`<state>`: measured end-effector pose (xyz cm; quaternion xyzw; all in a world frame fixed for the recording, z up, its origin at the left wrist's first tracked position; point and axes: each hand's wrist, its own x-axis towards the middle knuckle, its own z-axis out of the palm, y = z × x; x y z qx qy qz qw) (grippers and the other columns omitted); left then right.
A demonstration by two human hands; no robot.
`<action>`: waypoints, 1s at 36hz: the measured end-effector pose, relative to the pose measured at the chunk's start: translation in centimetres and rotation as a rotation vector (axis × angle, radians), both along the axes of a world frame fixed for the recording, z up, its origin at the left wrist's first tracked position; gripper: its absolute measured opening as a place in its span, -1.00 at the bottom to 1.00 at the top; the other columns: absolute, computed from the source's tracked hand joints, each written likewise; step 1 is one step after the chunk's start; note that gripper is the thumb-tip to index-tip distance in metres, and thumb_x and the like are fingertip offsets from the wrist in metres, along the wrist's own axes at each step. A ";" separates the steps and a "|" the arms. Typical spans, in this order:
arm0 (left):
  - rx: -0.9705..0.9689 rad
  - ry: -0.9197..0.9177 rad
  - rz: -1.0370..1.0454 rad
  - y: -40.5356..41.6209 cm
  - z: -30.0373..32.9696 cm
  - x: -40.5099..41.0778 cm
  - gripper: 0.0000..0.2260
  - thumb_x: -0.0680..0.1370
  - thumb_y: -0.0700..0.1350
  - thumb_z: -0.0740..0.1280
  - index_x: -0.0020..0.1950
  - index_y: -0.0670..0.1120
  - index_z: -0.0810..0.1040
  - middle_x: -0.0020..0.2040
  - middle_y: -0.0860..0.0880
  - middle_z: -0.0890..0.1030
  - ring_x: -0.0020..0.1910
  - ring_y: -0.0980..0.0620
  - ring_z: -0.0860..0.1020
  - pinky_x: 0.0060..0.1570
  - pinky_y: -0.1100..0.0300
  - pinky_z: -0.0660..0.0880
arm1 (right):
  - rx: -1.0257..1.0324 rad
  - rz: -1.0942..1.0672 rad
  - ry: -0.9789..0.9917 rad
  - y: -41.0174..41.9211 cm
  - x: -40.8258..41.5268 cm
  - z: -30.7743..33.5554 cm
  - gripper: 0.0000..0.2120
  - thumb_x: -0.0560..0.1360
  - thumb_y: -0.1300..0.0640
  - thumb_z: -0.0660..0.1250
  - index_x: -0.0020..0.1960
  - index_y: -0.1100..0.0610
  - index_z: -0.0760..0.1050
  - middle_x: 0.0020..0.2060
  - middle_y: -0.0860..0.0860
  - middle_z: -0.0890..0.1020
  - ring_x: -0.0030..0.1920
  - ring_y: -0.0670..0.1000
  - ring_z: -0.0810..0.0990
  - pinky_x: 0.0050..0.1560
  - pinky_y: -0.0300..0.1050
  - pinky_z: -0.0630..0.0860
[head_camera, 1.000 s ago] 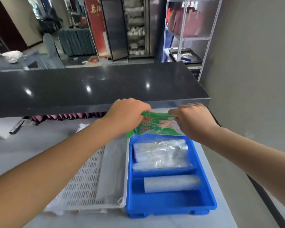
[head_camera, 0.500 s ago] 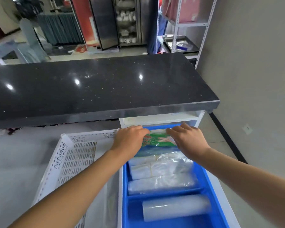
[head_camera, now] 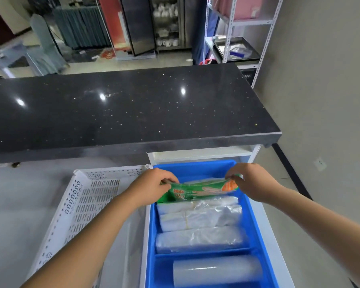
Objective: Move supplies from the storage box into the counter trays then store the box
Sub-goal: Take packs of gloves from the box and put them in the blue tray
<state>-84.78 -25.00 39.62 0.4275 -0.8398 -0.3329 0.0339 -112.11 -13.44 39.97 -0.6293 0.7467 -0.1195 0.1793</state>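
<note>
A green printed packet (head_camera: 197, 191) lies across the far compartment of the blue tray (head_camera: 256, 223). My left hand (head_camera: 152, 188) pinches its left end and my right hand (head_camera: 250, 180) pinches its right end. Just nearer to me, clear plastic bag bundles (head_camera: 200, 217) fill the same compartment. A clear roll (head_camera: 216, 271) lies in the near compartment. The white perforated storage box (head_camera: 79, 202) stands directly left of the blue tray, and a clear plastic sheet shows along its right side.
A black speckled countertop (head_camera: 123, 109) overhangs just beyond the trays. A white shelf (head_camera: 202, 154) sits under its right end. A grey wall (head_camera: 320, 100) is close on the right. A metal rack (head_camera: 235, 44) stands behind the counter.
Both hands have lowered the green packet from above the blue tray into its far compartment and spread apart to the packet's ends. The view has tilted down toward the trays.
</note>
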 end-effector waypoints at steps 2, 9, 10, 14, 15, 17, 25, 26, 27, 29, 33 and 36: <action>0.071 0.065 0.062 -0.6 0.3 -0.2 -0.76 0.53 -0.27 0.34 0.08 0.00 0.69 -0.07 0.16 0.66 -0.03 0.15 0.63 0.14 0.06 0.56 | -0.070 -0.079 -0.086 -0.9 -0.4 -0.5 -0.76 0.51 0.28 0.26 0.04 0.08 0.66 0.00 0.04 0.70 0.00 0.15 0.62 0.03 -0.01 0.53; -0.631 0.028 0.221 1.8 -1.5 -1.8 -0.54 0.46 -0.26 0.38 0.36 -0.09 0.49 0.31 -0.12 0.51 0.32 -0.20 0.43 0.35 -0.07 0.35 | -0.213 -0.245 -0.015 -0.9 1.7 -3.7 -0.41 0.51 0.13 0.32 0.51 0.02 0.25 0.48 0.06 0.34 0.42 0.19 0.33 0.35 0.12 0.33; -0.688 0.033 0.185 2.8 -2.2 -2.1 -0.53 0.46 -0.24 0.38 0.38 -0.09 0.47 0.35 -0.14 0.47 0.35 -0.20 0.39 0.35 -0.10 0.32 | -0.196 -0.208 -0.008 -0.2 2.3 -4.3 -0.41 0.54 0.05 0.29 0.52 -0.02 0.22 0.52 0.04 0.28 0.47 0.17 0.27 0.39 0.13 0.28; -0.511 -0.065 0.074 4.9 -5.2 -3.3 -0.50 0.57 0.02 0.22 0.51 -0.04 0.33 0.54 -0.12 0.27 0.50 -0.19 0.24 0.47 -0.10 0.19 | 0.026 -0.063 0.025 1.2 3.1 -6.6 -0.39 0.56 -0.25 0.01 0.57 -0.17 -0.01 0.60 -0.04 0.01 0.58 0.09 -0.03 0.51 0.23 0.01; -0.404 -0.130 0.088 4.9 -5.6 -3.6 -0.46 0.60 0.09 0.16 0.56 0.00 0.22 0.60 -0.09 0.14 0.55 -0.18 0.13 0.50 -0.06 0.08 | 0.060 -0.052 0.025 1.1 2.9 -6.8 -0.40 0.57 -0.28 -0.01 0.56 -0.20 -0.05 0.60 -0.07 -0.05 0.59 0.08 -0.08 0.51 0.26 -0.04; -0.266 -0.226 0.126 4.6 -6.0 -4.4 -0.41 0.62 0.19 0.10 0.61 0.05 0.04 0.63 0.00 -0.06 0.59 -0.13 -0.02 0.52 -0.03 -0.05 | 0.096 -0.041 0.026 0.8 2.5 -6.9 -0.39 0.56 -0.32 -0.02 0.56 -0.24 -0.09 0.60 -0.11 -0.11 0.59 0.08 -0.14 0.50 0.29 -0.08; -0.170 -0.233 0.177 6.1 -4.5 -5.4 -0.36 0.61 0.28 0.05 0.61 0.10 -0.09 0.62 0.05 -0.17 0.59 -0.09 -0.16 0.54 -0.07 -0.12 | 0.103 0.005 -0.029 2.2 2.2 -5.1 -0.39 0.55 -0.33 0.01 0.55 -0.24 -0.04 0.60 -0.07 0.00 0.58 0.11 -0.06 0.50 0.32 -0.04; -0.171 -0.191 0.193 6.8 -4.0 -5.2 -0.36 0.61 0.26 0.09 0.61 0.11 -0.06 0.63 0.05 -0.15 0.60 -0.08 -0.14 0.53 -0.05 -0.11 | 0.086 -0.011 -0.057 2.9 2.4 -4.6 -0.38 0.56 -0.32 0.05 0.55 -0.19 0.00 0.59 -0.06 0.03 0.58 0.11 -0.03 0.50 0.30 -0.02; -0.172 -0.137 0.220 7.7 -3.6 -4.8 -0.36 0.60 0.24 0.13 0.61 0.11 -0.02 0.63 0.05 -0.11 0.60 -0.07 -0.11 0.53 -0.02 -0.08 | 0.065 -0.030 -0.094 3.8 2.7 -4.1 -0.37 0.56 -0.30 0.09 0.56 -0.15 0.04 0.59 -0.06 0.06 0.58 0.10 -0.01 0.50 0.27 0.02; -0.160 -0.012 0.292 9.9 -2.8 -3.6 -0.37 0.58 0.21 0.22 0.60 0.11 0.06 0.63 0.02 -0.03 0.60 -0.03 -0.05 0.54 0.03 -0.03 | 0.015 -0.064 -0.185 5.8 3.4 -3.0 -0.39 0.55 -0.25 0.18 0.54 -0.10 0.16 0.57 -0.06 0.15 0.56 0.07 0.09 0.50 0.18 0.11; -0.086 0.215 0.519 16.4 -1.4 -0.8 -0.30 0.47 0.29 0.22 0.56 0.08 0.18 0.60 0.01 0.12 0.57 0.08 0.06 0.52 0.14 0.03 | -0.050 -0.108 -0.385 10.2 5.3 -1.2 -0.48 0.51 -0.18 0.30 0.43 -0.08 0.38 0.42 -0.08 0.44 0.43 0.00 0.37 0.40 0.02 0.32; -0.074 0.266 0.645 21.4 -1.2 0.8 -0.33 0.48 0.34 0.24 0.53 0.12 0.22 0.57 0.09 0.18 0.54 0.18 0.11 0.47 0.25 0.05 | -0.069 -0.061 -0.504 13.2 6.7 -0.3 -0.52 0.49 -0.15 0.34 0.39 -0.11 0.42 0.39 -0.12 0.47 0.42 -0.05 0.38 0.42 -0.03 0.31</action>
